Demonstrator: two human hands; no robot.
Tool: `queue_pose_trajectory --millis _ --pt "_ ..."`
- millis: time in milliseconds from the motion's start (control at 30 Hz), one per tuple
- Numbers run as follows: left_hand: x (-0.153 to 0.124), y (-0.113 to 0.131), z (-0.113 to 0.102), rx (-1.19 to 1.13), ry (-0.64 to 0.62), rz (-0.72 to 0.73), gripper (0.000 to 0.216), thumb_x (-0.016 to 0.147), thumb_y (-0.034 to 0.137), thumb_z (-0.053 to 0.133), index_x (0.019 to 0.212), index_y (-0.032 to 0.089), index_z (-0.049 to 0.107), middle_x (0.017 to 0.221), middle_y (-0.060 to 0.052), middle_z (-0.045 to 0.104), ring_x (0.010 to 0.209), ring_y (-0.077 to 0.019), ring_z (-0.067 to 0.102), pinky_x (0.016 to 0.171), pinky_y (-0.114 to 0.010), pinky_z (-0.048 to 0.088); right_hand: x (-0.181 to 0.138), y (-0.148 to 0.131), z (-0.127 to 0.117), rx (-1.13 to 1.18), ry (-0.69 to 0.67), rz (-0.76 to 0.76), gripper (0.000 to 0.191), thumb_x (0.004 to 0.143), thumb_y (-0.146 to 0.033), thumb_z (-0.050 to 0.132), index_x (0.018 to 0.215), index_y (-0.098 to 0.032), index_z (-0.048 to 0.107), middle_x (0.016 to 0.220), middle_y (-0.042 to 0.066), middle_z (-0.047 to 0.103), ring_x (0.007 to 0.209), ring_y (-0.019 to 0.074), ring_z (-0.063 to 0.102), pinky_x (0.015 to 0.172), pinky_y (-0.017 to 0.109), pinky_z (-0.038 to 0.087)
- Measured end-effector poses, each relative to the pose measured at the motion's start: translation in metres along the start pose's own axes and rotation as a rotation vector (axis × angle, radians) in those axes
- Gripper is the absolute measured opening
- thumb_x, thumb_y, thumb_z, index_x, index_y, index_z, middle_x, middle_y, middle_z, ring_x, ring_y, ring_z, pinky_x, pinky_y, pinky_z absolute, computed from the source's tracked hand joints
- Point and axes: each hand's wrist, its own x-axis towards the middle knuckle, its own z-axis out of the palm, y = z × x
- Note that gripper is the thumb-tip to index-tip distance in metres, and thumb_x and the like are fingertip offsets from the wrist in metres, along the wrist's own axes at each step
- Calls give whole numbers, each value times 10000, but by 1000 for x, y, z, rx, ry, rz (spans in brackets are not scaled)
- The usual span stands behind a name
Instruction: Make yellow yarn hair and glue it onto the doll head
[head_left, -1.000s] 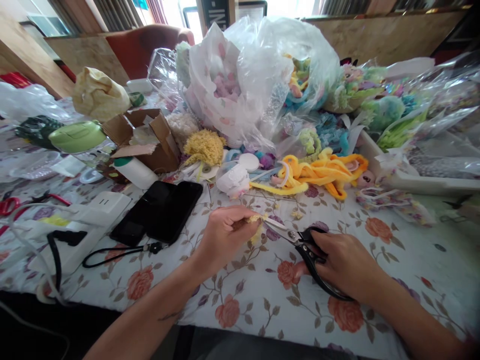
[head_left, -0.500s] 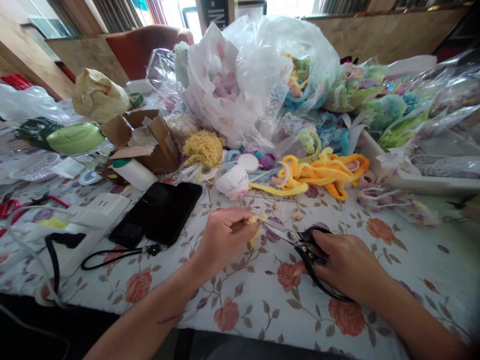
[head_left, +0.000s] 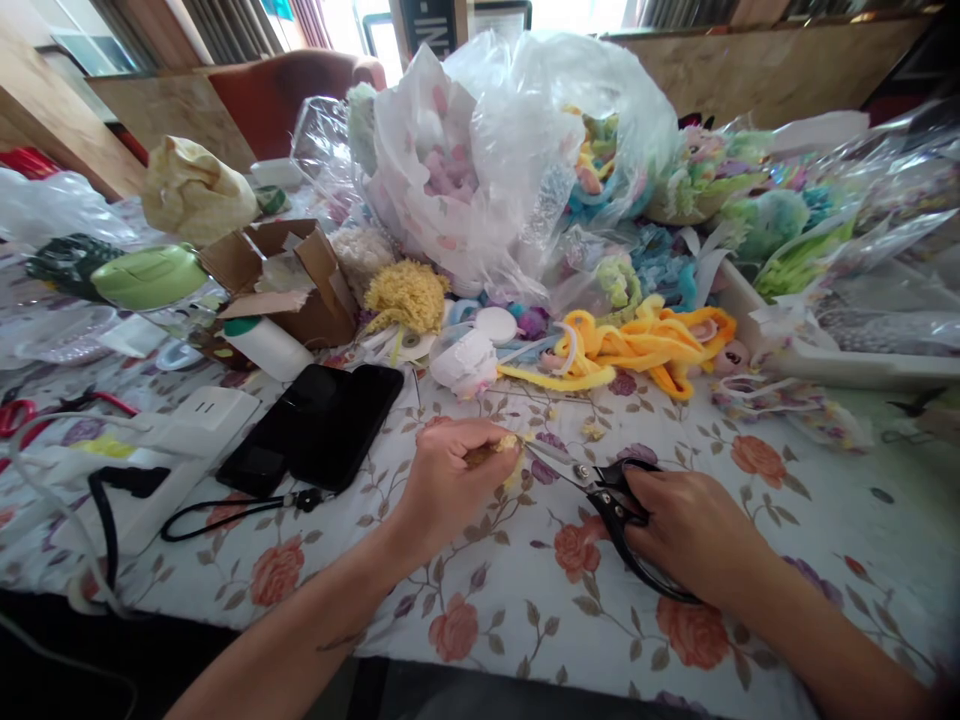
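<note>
My left hand [head_left: 459, 478] is closed in a pinch on a small piece of yellow yarn [head_left: 510, 441], which pokes out past the thumb and forefinger. Most of that piece is hidden by the fingers. My right hand [head_left: 686, 525] grips black-handled scissors [head_left: 581, 472], their blades pointing left. The blade tips meet the yellow yarn right at my left fingertips. A loose yellow tuft [head_left: 592, 431] lies on the flowered tablecloth [head_left: 517, 610] just beyond the scissors.
Two black phones [head_left: 346, 425] and a white power strip [head_left: 142, 495] lie to the left. Behind are a cardboard box [head_left: 300, 300], a yellow yarn bundle [head_left: 407, 297], orange fuzzy strands [head_left: 645, 345] and big plastic bags [head_left: 517, 150]. A white tray [head_left: 840, 365] stands at right.
The scissors' handles have closed somewhat as my right fingers drew in. My left hand keeps its place with the yellow yarn piece.
</note>
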Motion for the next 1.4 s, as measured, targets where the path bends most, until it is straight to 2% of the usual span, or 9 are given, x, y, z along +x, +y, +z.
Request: queue_pose_trajectory --millis 333,667,833,1000,1267,1400 --pt "1 -1 0 -25 -23 -40 226 762 144 565 540 143 524 526 24 447 510 -75 379 474 -187 313 0 -1 -2 42 -90 23 180 695 -233 502 606 -223 345 556 6 531 526 165 530 511 275 241" --pt "-1 0 0 -37 -28 -31 193 756 113 565 566 141 574 566 10 540 541 -86 464 509 -181 363 0 -1 -3 35 -184 69 118 689 -202 465 608 -212 380 598 36 559 576 189 553 530 276 251" --pt "0 -1 -1 -27 -19 -28 199 758 117 561 561 141 549 535 25 478 516 -71 408 483 -174 328 1 -2 -2 58 -182 82 138 705 -229 478 621 -215 369 602 28 558 582 187 548 531 272 249" --pt "0 -1 -3 -32 -37 -25 178 767 122 546 590 139 562 547 24 479 511 -67 394 467 -176 304 2 -3 -2 52 -159 64 168 708 -260 495 624 -218 356 595 25 556 574 187 541 530 280 230" --pt "1 2 0 -50 -41 -40 198 763 127 557 566 141 541 546 23 478 523 -73 401 493 -181 322 0 -1 1 31 -182 87 125 691 -209 461 612 -212 364 618 43 564 585 187 538 535 284 223" --pt "1 0 -1 -63 -36 -43 239 770 135 543 537 143 490 524 27 424 510 -71 363 476 -188 298 1 -1 1 54 -167 76 137 712 -226 481 619 -210 382 621 36 562 580 175 527 530 272 227"
